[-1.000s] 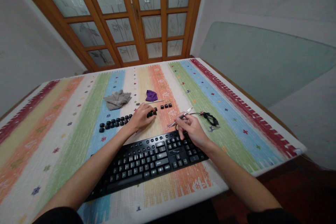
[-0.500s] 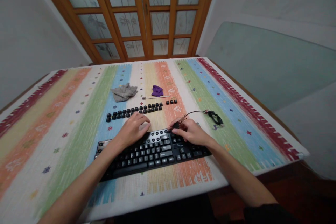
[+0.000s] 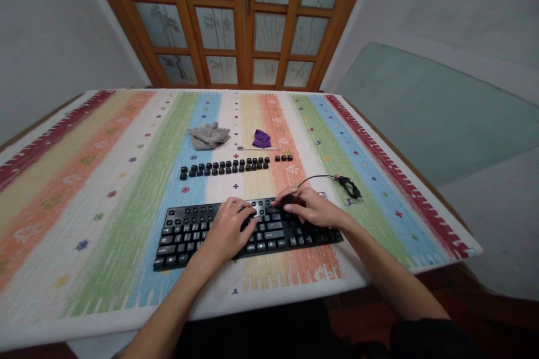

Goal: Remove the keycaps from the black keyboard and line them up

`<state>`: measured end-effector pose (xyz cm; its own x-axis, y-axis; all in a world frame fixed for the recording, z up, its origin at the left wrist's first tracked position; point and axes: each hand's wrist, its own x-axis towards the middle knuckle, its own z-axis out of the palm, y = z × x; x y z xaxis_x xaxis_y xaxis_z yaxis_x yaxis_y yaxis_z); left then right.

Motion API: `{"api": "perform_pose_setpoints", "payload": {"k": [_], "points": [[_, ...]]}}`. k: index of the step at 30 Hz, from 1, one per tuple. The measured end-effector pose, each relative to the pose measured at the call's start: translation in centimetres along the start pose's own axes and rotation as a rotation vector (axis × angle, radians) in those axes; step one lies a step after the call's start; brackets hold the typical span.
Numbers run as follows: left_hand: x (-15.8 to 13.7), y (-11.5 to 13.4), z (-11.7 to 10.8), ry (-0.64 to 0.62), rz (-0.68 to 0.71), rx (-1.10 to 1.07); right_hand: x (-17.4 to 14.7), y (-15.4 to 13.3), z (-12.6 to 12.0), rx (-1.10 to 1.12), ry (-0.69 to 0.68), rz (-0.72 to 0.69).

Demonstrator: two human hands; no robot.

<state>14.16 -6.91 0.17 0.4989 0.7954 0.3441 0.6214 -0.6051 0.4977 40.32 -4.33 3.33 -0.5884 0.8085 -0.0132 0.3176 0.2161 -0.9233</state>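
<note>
A black keyboard (image 3: 185,235) lies on the tablecloth, and its upper left rows show bare switch sockets where keycaps are off. My left hand (image 3: 233,227) rests over its middle, fingers curved, with a gap between thumb and forefinger. Over the upper right part, my right hand (image 3: 315,206) pinches a small black tool (image 3: 288,199), mostly hidden by the fingers, its tip close to the top rows. Behind the keyboard, loose black keycaps (image 3: 228,164) stand in two rows, with a short group of three (image 3: 283,158) to their right.
Farther back lie a crumpled grey cloth (image 3: 209,136), a purple cloth (image 3: 261,138) and a thin brush (image 3: 261,148). A coiled black cable (image 3: 348,186) sits right of the keyboard. The striped tablecloth (image 3: 138,202) covers the table; glass-paned wooden doors (image 3: 219,28) stand beyond.
My left hand has moved from the keyboard's back edge onto its middle keys, uncovering its left side. The black tool in my right hand is now nearer the keys. The whole view has shifted.
</note>
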Motion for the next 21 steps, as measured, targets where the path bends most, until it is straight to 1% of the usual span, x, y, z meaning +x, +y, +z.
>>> {"api": "perform_pose_setpoints", "payload": {"k": [3, 9, 14, 21], "points": [[-0.1, 0.0, 0.1, -0.002, 0.0, -0.009, 0.3, -0.4, -0.4, -0.053, -0.014, -0.006], [0.0, 0.6, 0.3, -0.005, 0.005, -0.025, 0.9, -1.2, -0.9, -0.041, -0.024, 0.016], [0.1, 1.7, 1.1, 0.006, 0.004, -0.012, 1.1, -1.0, -1.0, -0.206, 0.024, -0.092], [-0.2, 2.1, 1.8, 0.008, -0.007, -0.028, 1.2, -1.8, -1.3, -0.261, -0.021, -0.106]]}}
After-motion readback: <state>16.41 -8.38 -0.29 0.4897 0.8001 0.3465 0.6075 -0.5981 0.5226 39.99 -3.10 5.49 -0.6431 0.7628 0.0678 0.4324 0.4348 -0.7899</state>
